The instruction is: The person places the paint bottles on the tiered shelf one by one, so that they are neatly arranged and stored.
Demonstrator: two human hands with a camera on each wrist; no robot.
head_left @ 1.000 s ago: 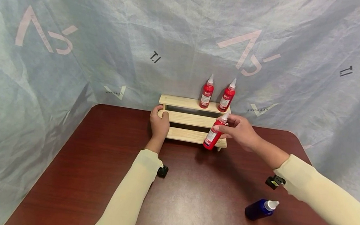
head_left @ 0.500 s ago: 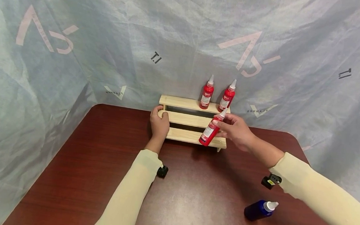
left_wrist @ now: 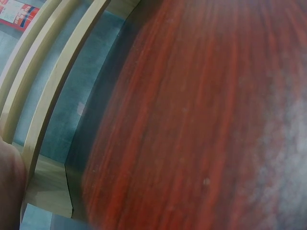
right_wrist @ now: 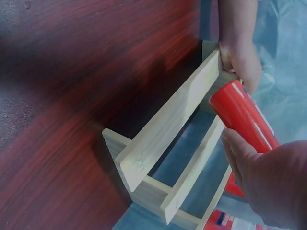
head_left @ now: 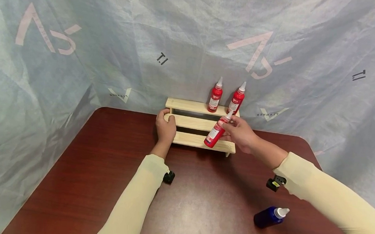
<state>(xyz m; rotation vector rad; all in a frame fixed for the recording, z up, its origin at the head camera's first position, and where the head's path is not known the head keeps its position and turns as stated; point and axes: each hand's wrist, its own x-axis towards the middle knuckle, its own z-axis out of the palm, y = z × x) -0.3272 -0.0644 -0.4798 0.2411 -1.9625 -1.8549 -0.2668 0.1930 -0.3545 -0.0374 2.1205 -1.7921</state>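
Note:
A small three-step wooden rack (head_left: 189, 139) stands at the back of the table. My left hand (head_left: 166, 128) grips its left end, thumb over the middle step. In my right hand (head_left: 240, 134) a red squeeze bottle (head_left: 214, 133) with a pale pointed nozzle is pinched, tilted, in front of the lower steps. The right wrist view shows this bottle's base (right_wrist: 225, 98) held apart from the rack's steps. Two more red bottles, a left one (head_left: 215, 99) and a right one (head_left: 236, 101), stand upright on the top step. The held bottle's nozzle partly covers the right one.
A dark blue bottle (head_left: 268, 217) with a white nozzle is on the table (head_left: 195, 203) at the front right, near my right forearm. Grey printed cloth (head_left: 130, 49) hangs right behind the rack and along the sides.
My right hand has carried the red bottle leftward and slightly upward across the front of the rack. The left hand keeps its grip, and the rack stays in place.

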